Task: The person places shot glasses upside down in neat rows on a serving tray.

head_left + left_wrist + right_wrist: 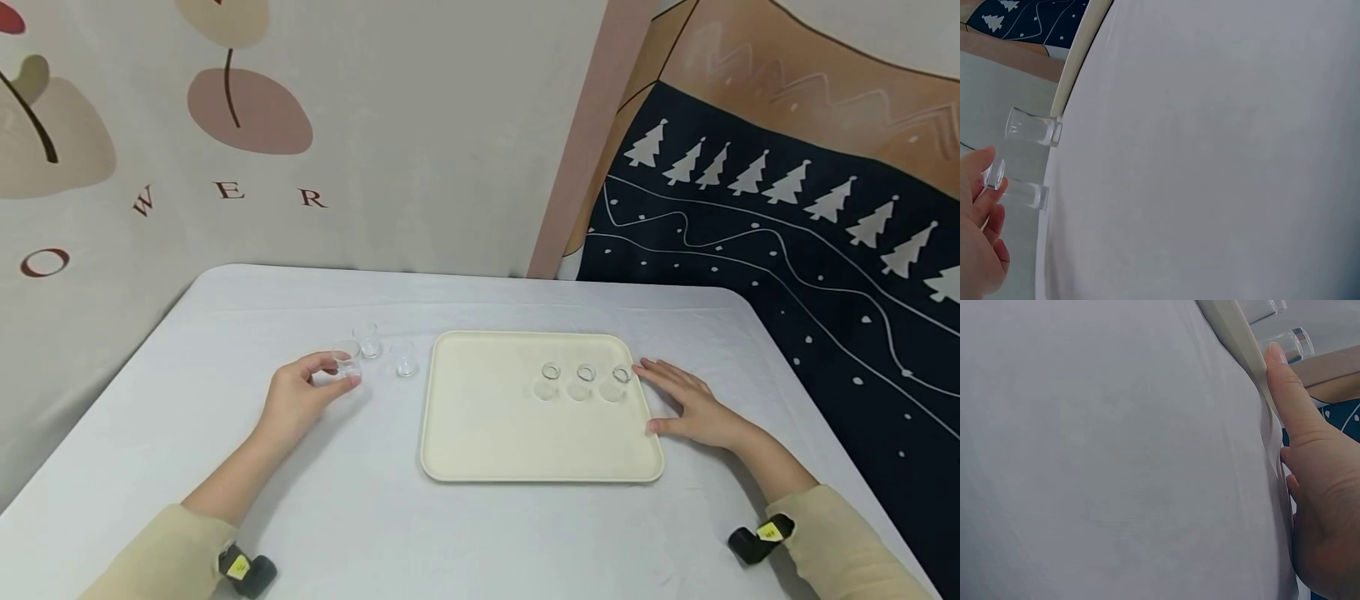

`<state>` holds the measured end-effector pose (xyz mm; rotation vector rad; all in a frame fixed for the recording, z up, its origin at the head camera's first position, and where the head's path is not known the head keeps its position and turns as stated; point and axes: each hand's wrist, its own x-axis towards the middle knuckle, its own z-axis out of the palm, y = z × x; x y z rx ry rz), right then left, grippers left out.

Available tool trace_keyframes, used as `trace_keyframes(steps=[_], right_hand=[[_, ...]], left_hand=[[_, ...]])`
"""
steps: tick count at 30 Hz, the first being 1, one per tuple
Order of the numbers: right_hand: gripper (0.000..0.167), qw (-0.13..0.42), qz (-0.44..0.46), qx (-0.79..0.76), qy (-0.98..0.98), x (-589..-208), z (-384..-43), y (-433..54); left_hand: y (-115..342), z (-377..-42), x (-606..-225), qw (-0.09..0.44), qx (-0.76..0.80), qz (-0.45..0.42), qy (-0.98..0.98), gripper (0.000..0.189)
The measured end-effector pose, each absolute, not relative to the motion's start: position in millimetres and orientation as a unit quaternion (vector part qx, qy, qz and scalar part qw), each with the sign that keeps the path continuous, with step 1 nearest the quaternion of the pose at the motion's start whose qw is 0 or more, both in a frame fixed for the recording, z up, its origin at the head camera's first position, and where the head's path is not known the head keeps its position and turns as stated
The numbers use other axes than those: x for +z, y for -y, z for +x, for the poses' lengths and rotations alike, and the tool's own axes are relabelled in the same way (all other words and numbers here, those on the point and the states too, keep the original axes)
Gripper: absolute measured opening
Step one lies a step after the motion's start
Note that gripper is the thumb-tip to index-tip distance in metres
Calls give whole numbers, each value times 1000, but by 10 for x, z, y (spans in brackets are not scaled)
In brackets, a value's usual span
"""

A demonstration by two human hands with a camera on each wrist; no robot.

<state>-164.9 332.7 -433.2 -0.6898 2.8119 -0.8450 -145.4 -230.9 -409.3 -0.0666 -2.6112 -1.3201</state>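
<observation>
My left hand (300, 393) pinches a small clear glass (347, 362) between thumb and fingers, left of the tray. In the left wrist view this glass (995, 174) shows at the fingertips, clear of the table surface. Two more clear glasses stand on the cloth nearby, a rear glass (368, 342) and a nearer glass (406, 362). On the cream tray (487, 433), a row of three glasses includes a rightmost glass (615, 385). My right hand (697, 410) lies with spread fingers at the tray's right edge; its thumb (1286, 387) touches the rim in the right wrist view.
A white cloth (360, 517) covers the table. Behind it hangs a pale curtain (420, 167) with printed letters, and a dark cloth with white trees (750, 225) hangs at the right. Both wrists wear a small black camera.
</observation>
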Motion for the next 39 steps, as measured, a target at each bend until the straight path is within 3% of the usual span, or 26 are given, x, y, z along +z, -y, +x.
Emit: trace_keyframes(steps=[26,39], right_hand=[[82,60,-230,-277,-931,-4296,-1628,-3294],[82,57,-231,-277,-931,-4295,-1623,-3289]], left_hand=[[1926,-1404,-3848,204,-456,-152,853,33],[1523,-1491,-3764,203,-481,-176,835,35]])
